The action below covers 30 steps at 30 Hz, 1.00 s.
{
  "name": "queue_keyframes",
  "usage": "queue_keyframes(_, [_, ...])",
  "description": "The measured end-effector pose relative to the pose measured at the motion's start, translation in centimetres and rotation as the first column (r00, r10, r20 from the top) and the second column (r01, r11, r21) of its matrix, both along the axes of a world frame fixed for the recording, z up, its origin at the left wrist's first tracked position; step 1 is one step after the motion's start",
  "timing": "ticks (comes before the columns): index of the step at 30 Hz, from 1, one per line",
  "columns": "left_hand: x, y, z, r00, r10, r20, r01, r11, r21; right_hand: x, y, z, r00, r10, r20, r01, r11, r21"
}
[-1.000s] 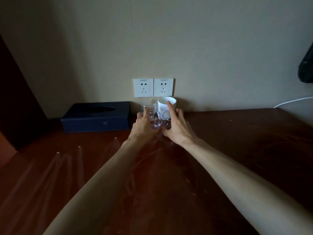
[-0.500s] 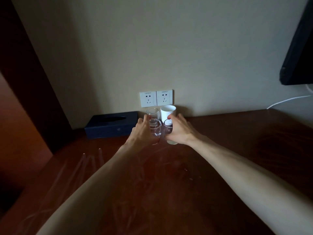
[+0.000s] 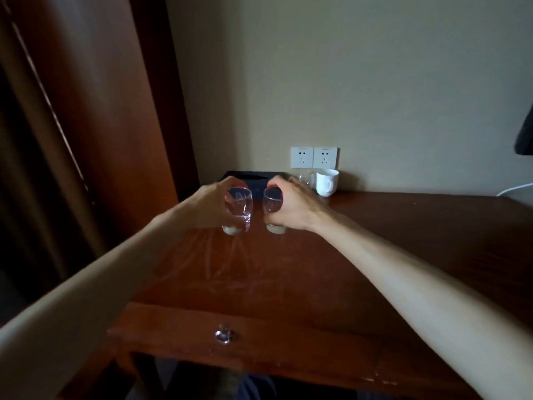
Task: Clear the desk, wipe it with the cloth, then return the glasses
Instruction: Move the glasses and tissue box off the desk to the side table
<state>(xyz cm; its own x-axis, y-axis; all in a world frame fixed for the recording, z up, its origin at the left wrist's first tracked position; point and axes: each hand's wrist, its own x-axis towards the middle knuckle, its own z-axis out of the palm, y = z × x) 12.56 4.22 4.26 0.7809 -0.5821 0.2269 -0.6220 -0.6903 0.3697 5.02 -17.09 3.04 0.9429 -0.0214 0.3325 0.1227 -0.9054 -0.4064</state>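
Here my left hand (image 3: 212, 204) is wrapped around a clear glass (image 3: 238, 210), fingers curled behind it and thumb near the rim, so the glass shows in front of my palm. My right hand (image 3: 294, 207) is closed over a second clear glass (image 3: 272, 207) from its right side, fingers hooked across the top and only the left part of the glass and its thick base peeking out. Both glasses are upright and side by side with a narrow gap between them. Their bases look raised just above the dark wooden bench (image 3: 403, 241), though I cannot tell for certain whether they touch it.

Further back, against the wall, a white mug (image 3: 326, 182) stands with its handle turned to the left, and just beside it on the left is another clear glass mug (image 3: 306, 179), partly hidden behind my right fingers. A dark tissue box (image 3: 251, 176) lies left of those, behind my hands. Two white wall sockets (image 3: 314, 157) sit above the mugs. Streaks of sheen run over the bench top in front of the glasses. On the bench's front edge, near me, a small shiny drawer knob (image 3: 223, 336) catches the light. A white cable (image 3: 516, 188) trails in at the far right.
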Motion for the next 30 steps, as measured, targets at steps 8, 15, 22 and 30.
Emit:
queue_keyframes(8, [-5.4,13.1,2.2,0.985,0.146,0.097,-0.151,0.988,0.042,-1.6,13.3,1.2,0.956,0.291,0.041,-0.292,0.956,0.011])
queue_keyframes(15, [-5.7,26.2,-0.4,0.946,0.303,0.114,-0.311,0.948,0.06,0.9,26.4,-2.0,0.913,0.406,0.045,-0.409,0.911,0.06])
queue_keyframes(22, [-2.8,38.1,-7.9,0.903,0.429,0.002,-0.429,0.903,0.038,5.5,38.9,-9.2,0.884,0.466,-0.027,-0.458,0.878,0.141])
queue_keyframes(30, [1.8,45.3,-20.6,0.797,0.594,-0.105,-0.6,0.8,-0.029,10.6,48.4,-21.7,0.874,0.444,-0.2,-0.402,0.89,0.216])
